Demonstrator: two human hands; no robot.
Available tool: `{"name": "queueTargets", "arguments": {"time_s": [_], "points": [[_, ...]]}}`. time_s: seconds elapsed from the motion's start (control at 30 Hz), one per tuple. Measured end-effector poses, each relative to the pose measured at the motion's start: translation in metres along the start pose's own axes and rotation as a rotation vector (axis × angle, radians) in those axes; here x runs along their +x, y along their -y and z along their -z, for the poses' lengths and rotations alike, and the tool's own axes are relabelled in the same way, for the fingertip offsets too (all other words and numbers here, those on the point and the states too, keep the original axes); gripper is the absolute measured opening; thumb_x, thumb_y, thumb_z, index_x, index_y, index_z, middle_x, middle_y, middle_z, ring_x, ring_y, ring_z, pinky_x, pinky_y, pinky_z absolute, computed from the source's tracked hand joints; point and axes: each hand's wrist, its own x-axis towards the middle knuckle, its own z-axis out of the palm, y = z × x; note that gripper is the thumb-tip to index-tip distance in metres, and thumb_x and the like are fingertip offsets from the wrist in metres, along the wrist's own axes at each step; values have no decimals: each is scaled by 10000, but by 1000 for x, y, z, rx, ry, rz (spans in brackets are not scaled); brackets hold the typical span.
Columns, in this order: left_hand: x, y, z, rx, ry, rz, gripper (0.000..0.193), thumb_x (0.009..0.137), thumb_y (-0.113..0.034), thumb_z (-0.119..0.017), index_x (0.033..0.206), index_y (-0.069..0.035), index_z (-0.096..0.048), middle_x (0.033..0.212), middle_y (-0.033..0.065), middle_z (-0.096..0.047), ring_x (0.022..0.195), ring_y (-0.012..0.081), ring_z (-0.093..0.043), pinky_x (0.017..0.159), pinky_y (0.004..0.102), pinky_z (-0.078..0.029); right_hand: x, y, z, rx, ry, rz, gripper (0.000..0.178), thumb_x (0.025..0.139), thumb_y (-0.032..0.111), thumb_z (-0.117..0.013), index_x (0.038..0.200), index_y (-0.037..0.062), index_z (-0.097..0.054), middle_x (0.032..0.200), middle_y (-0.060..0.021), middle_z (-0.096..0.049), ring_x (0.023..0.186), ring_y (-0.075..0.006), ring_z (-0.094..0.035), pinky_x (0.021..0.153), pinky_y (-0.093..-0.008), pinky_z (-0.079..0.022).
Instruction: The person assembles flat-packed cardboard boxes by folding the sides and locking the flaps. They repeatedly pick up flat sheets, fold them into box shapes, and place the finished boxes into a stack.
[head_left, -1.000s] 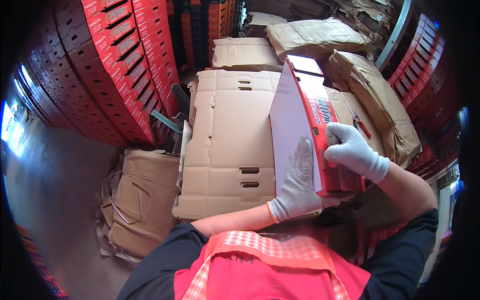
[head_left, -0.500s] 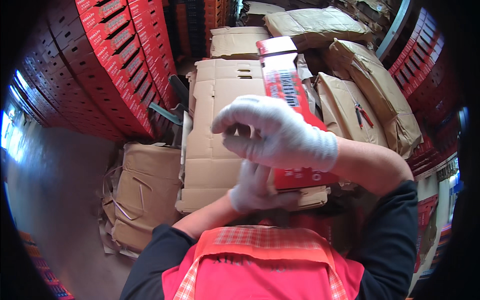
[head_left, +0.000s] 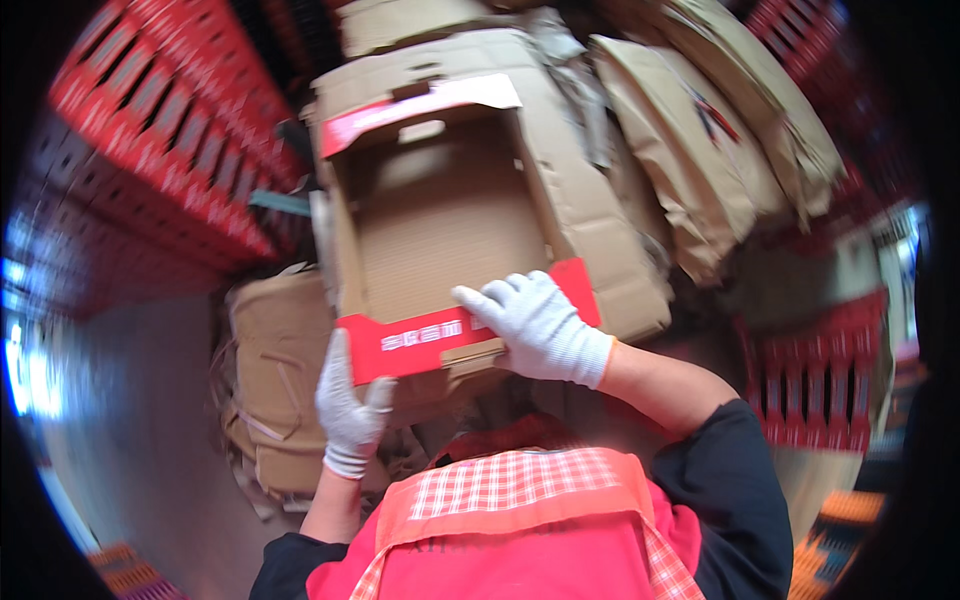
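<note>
In front of me an open-topped cardboard tray box (head_left: 440, 220) lies with its brown inside facing up and red printed ends. My right hand (head_left: 548, 328), in a white knitted glove, is closed over the near red wall toward its right corner, fingers over the upper edge. At the near left corner is my left hand (head_left: 352, 408), gloved too, its fingers along the outer side and its thumb by the near wall. The box rests on a stack of flat brown cardboard blanks (head_left: 610, 240). The undersides of both hands are partly hidden.
Brown paper-wrapped bundles (head_left: 670, 150) lie to the right, with red-handled pliers (head_left: 714, 122) on one. Another wrapped bundle (head_left: 285, 385) sits at left. Tall stacks of red boxes (head_left: 165, 110) rise at the left, and more red boxes (head_left: 815, 370) stand at right.
The box, earlier on its side with red panel showing, now has its open top up. My right hand has come down onto its near wall; my left hand has moved to its left corner.
</note>
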Motion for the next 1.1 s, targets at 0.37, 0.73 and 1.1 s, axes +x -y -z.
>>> {"name": "queueTargets", "arguments": {"time_s": [0.37, 0.73, 1.1], "points": [[-23, -32, -124, -705, 1019, 161, 490, 918, -309, -605, 1280, 18, -562, 1264, 149, -624, 1131, 252, -615, 971, 389, -475, -244, 49, 88, -19, -483, -482, 629, 672, 202, -777, 1261, 97, -581, 861, -30, -593, 806, -248, -580, 720, -383, -440], [-152, -224, -425, -555, 1472, -1094, 333, 868, -202, -644, 1188, -111, -663, 1247, 105, -618, 1157, 345, -571, 986, 438, -449, -450, 0, 76, -29, -290, -1172, 867, 614, 361, -857, 1350, 71, -501, 1022, -109, -591, 900, -290, -587, 784, -437, -440], [-222, -207, -625, 368, 1587, -1264, 376, 816, -201, -556, 1173, -96, -608, 1179, 161, -629, 1013, 336, -637, 835, 451, -488, -574, -121, -90, -64, -206, -1427, 902, 600, 409, -870, 1370, 128, -494, 1070, -98, -597, 981, -300, -591, 840, -435, -449]]}}
